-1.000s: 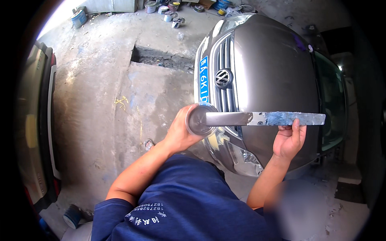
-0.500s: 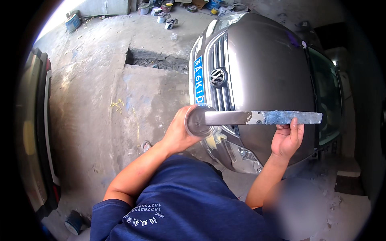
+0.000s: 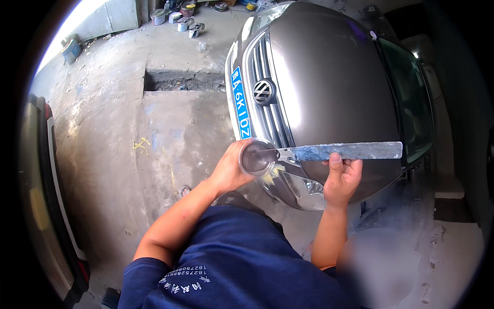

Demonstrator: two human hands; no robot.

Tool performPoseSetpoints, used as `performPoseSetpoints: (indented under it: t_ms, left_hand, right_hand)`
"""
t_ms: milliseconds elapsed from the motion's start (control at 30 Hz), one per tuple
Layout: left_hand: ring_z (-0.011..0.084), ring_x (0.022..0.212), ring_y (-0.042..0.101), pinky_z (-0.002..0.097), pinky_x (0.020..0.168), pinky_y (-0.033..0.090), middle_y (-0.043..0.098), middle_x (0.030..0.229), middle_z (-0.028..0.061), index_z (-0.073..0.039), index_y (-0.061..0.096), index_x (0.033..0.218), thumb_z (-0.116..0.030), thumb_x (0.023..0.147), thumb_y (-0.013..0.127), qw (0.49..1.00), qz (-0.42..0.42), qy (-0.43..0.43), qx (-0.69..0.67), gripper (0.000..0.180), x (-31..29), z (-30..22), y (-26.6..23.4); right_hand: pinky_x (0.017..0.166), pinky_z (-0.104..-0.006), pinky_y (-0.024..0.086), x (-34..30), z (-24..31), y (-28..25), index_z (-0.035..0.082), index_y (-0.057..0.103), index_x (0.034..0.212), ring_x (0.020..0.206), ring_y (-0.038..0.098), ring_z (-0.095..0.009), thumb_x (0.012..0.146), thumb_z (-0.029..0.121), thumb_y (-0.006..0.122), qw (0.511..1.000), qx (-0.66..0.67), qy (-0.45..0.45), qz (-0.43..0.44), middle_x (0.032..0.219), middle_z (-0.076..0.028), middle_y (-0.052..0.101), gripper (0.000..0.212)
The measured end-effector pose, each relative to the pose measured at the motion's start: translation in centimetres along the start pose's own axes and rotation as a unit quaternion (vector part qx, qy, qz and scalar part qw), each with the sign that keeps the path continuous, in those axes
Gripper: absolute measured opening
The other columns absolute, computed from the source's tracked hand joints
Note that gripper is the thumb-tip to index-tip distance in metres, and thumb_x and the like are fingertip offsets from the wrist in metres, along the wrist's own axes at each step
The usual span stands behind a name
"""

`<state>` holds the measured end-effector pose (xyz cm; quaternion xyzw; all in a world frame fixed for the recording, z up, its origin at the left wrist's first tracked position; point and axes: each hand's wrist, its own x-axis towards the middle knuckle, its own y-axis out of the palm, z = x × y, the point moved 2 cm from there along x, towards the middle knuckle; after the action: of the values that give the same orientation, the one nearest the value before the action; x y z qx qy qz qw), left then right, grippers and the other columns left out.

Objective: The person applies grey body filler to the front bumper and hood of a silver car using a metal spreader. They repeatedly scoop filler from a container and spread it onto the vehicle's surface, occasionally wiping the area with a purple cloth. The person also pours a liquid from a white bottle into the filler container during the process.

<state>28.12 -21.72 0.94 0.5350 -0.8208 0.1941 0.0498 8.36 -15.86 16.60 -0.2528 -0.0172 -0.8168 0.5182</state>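
My left hand [image 3: 228,169] is wrapped round a clear plastic cup [image 3: 249,166] with grey-brown paint in it. A long flat stirring stick [image 3: 365,150], smeared with blue and grey dried paint, has its left end inside the cup. Its coated tip looks the same grey-brown as the paint. My right hand [image 3: 340,184] pinches the stick near its middle, thumb on the near face. The cup's mouth faces up toward me, and its lower wall is mostly hidden by my fingers.
A grey-brown car [image 3: 334,77] stands just beyond my hands, with a pale patch on its bumper near the headlight [image 3: 303,190]. Another vehicle [image 3: 46,206] is at far left. A rectangular floor pit [image 3: 185,81] lies ahead. Several paint cans [image 3: 158,17] stand at the back.
My right hand has moved left with the stirring stick, and more of the stick is now inside the cup. The left hand still holds the cup. The view has shifted slightly.
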Motion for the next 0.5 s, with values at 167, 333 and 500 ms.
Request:
performPoseSetpoints:
  t_ms: [167, 333, 500]
  left_hand:
    - [0.0367, 0.119, 0.051, 0.0432, 0.102, 0.042, 0.054, 0.126, 0.0185, -0.002, 0.045, 0.131, -0.021, 0.064, 0.083, 0.998, 0.050, 0.016, -0.022, 0.079, 1.5, 3.6, 5.5]
    - [0.0373, 0.119, 0.052, 0.0431, 0.102, 0.042, 0.054, 0.126, 0.0191, -0.003, 0.045, 0.132, -0.020, 0.065, 0.083, 0.995, 0.089, -0.005, -0.035, 0.079, 3.4, 6.1, 11.2]
    - [0.0376, 0.119, 0.050, 0.0433, 0.103, 0.041, 0.053, 0.127, 0.0189, -0.004, 0.045, 0.132, -0.020, 0.066, 0.082, 0.991, 0.120, -0.019, -0.058, 0.077, 5.5, 8.7, 15.9]
  right_hand:
    - [0.066, -0.0243, 0.051, -1.8, -5.7, -1.6, -0.001, 0.052, 0.104, 0.072, 0.058, -0.010, 0.095, 0.016, 0.063, 0.994, -0.105, 0.030, -0.023, 0.087, -0.007, 0.061, 0.022]
    - [0.066, -0.0244, 0.050, -1.7, -10.4, -5.3, -0.002, 0.052, 0.101, 0.071, 0.057, -0.010, 0.096, 0.014, 0.060, 0.981, -0.108, 0.135, -0.091, 0.086, -0.006, 0.061, 0.019]
    - [0.066, -0.0259, 0.051, -0.4, -14.2, -9.8, 0.001, 0.051, 0.105, 0.070, 0.056, -0.011, 0.097, 0.013, 0.058, 0.981, -0.092, 0.130, -0.114, 0.092, -0.006, 0.060, 0.017]
